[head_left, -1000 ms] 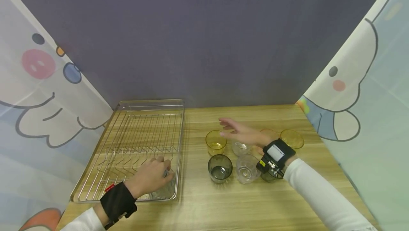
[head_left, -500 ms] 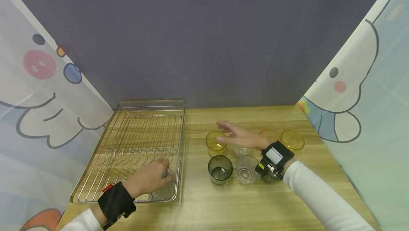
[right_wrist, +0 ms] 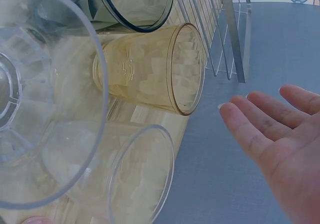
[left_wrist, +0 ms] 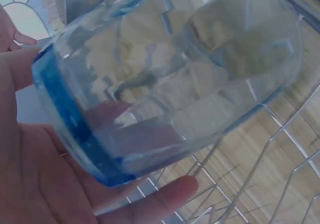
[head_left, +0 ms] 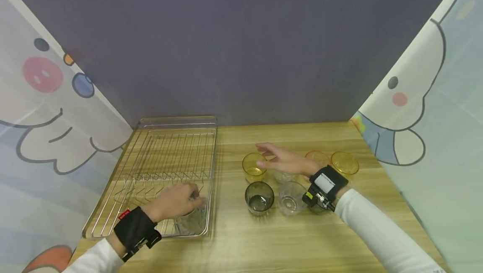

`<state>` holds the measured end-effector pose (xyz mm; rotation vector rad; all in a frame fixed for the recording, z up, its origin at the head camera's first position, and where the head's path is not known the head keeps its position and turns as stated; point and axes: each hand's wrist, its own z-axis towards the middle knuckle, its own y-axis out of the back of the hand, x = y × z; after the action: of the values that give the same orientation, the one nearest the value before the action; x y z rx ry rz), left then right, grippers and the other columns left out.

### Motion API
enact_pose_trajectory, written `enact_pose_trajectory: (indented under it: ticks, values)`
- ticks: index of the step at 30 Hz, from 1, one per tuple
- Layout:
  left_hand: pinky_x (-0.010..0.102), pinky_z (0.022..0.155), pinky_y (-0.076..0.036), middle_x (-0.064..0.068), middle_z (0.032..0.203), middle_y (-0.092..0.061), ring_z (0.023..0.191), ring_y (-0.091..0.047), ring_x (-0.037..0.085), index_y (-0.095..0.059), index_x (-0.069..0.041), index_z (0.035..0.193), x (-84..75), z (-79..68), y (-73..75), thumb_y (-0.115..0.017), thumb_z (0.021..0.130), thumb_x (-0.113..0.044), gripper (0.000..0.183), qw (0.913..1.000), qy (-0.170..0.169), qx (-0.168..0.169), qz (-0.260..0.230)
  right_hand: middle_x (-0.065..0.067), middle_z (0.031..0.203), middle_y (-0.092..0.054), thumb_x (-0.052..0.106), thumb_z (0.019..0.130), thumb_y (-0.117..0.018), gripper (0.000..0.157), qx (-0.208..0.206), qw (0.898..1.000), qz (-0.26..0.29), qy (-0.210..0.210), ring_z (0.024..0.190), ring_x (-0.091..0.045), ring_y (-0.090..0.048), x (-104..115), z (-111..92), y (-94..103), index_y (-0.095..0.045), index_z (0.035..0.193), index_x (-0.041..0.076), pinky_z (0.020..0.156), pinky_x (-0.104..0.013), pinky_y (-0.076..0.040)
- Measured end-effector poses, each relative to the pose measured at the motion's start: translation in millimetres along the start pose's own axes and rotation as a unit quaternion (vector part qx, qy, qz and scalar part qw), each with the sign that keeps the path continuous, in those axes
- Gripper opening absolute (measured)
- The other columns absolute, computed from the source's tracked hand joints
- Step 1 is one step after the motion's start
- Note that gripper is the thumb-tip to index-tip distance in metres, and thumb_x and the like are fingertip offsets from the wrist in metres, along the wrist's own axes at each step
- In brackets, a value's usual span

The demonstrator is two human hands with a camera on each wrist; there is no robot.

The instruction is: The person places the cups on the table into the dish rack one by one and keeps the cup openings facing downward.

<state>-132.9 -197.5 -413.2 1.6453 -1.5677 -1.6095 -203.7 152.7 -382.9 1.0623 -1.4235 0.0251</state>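
Note:
My left hand (head_left: 175, 201) is at the near right corner of the wire rack, fingers curled about the base of a clear glass (head_left: 190, 222). In the left wrist view the glass (left_wrist: 170, 93) stands mouth down, its blue-tinted base toward my palm; fingers show through and beside it. My right hand (head_left: 284, 162) hovers, fingers loosely extended and holding nothing, over the group of glasses. Nearest it are a yellow glass (head_left: 252, 175) and a partly hidden clear one (head_left: 284, 177). The right wrist view shows my hand (right_wrist: 280, 134) apart from the yellow glass (right_wrist: 145, 68).
A grey glass (head_left: 259, 199) and a clear glass (head_left: 291, 199) stand in the front row, with a dark one (head_left: 318, 211) partly under my right wrist. Behind are an orange-rimmed glass (head_left: 316, 155) and an amber one (head_left: 345, 164). The metal rack (head_left: 177, 132) occupies the left side.
My left hand has shifted slightly up and left, showing more of the clear glass, which stays in the rack corner. My right hand has dipped a little toward the glasses.

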Motion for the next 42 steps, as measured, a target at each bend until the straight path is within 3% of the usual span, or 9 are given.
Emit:
enact_pose_trajectory:
  ticks: [3,6,12,14,23,30,36,42]
  values:
    - [0.036,0.062,-0.052,0.007,0.094,-0.072,0.07,-0.065,0.017,-0.067,-0.004,0.113,-1.3,0.5,3.9,-0.061,0.096,-0.041,0.042,0.9999,-0.01,-0.004,-0.004,-0.018,0.159,-0.031,0.049,0.097,-0.057,0.079,-0.003,1.0,-0.005,0.009,0.144,-0.038,-0.036,-1.6,-1.8,2.5,-0.022,0.157,0.01,0.115,-0.053,-0.036]
    - [0.043,0.078,-0.056,0.012,0.109,-0.071,0.087,-0.069,0.023,-0.067,-0.003,0.116,-3.5,2.5,12.2,-0.058,0.098,-0.041,0.043,0.9994,-0.025,-0.021,0.01,-0.02,0.158,-0.031,0.047,0.098,-0.056,0.078,-0.01,1.0,-0.009,0.02,0.143,-0.04,-0.035,-2.1,-4.6,6.6,-0.022,0.156,0.008,0.114,-0.053,-0.037]
    - [0.042,0.074,-0.057,0.013,0.105,-0.073,0.081,-0.07,0.022,-0.066,-0.002,0.116,-7.6,17.2,36.7,-0.055,0.099,-0.041,0.044,0.9966,-0.039,-0.064,0.035,-0.022,0.158,-0.03,0.044,0.099,-0.054,0.076,-0.023,0.999,-0.021,0.034,0.142,-0.042,-0.036,-2.3,-8.1,14.9,-0.022,0.156,0.006,0.113,-0.055,-0.037]
    - [0.042,0.074,-0.058,0.013,0.109,-0.072,0.087,-0.071,0.024,-0.066,-0.002,0.117,-9.6,23.8,44.0,-0.054,0.1,-0.04,0.044,0.9955,-0.042,-0.073,0.042,-0.022,0.158,-0.03,0.044,0.1,-0.054,0.075,-0.022,0.999,-0.022,0.033,0.143,-0.041,-0.036,-2.2,-8.8,17.6,-0.021,0.156,0.007,0.114,-0.056,-0.036]
    - [0.046,0.082,-0.058,0.017,0.114,-0.071,0.093,-0.071,0.027,-0.063,0.0,0.122,-27.3,57.5,62.5,-0.05,0.1,-0.043,0.05,0.9948,-0.053,-0.072,0.048,-0.021,0.158,-0.031,0.042,0.099,-0.056,0.073,-0.044,0.998,-0.028,0.026,0.143,-0.04,-0.036,-1.6,-12.9,26.0,-0.023,0.156,0.009,0.116,-0.055,-0.035]
    - [0.052,0.093,-0.053,0.021,0.126,-0.066,0.11,-0.066,0.036,-0.058,0.0,0.13,-33.0,77.4,74.1,-0.047,0.101,-0.043,0.053,0.9943,-0.063,-0.078,0.034,-0.023,0.158,-0.03,0.038,0.1,-0.055,0.073,-0.053,0.997,-0.027,0.041,0.141,-0.044,-0.037,-4.1,-15.0,32.5,-0.022,0.156,0.006,0.114,-0.058,-0.035]
    - [0.054,0.106,-0.045,0.021,0.143,-0.054,0.127,-0.056,0.039,-0.046,-0.002,0.144,-34.3,94.9,80.9,-0.043,0.102,-0.048,0.062,0.9934,-0.068,-0.089,0.023,-0.021,0.159,-0.03,0.041,0.099,-0.056,0.074,-0.065,0.997,-0.028,0.009,0.142,-0.044,-0.036,-8.6,-14.8,40.4,-0.022,0.157,0.01,0.114,-0.06,-0.034]
    - [0.057,0.115,-0.035,0.019,0.155,-0.04,0.142,-0.039,0.039,-0.042,-0.006,0.148,-35.4,110.3,82.5,-0.041,0.103,-0.051,0.064,0.9927,-0.059,-0.105,0.007,-0.023,0.158,-0.03,0.04,0.099,-0.056,0.074,-0.086,0.995,-0.056,0.003,0.142,-0.044,-0.035,-15.7,-15.6,51.7,-0.023,0.156,0.006,0.116,-0.059,-0.03]
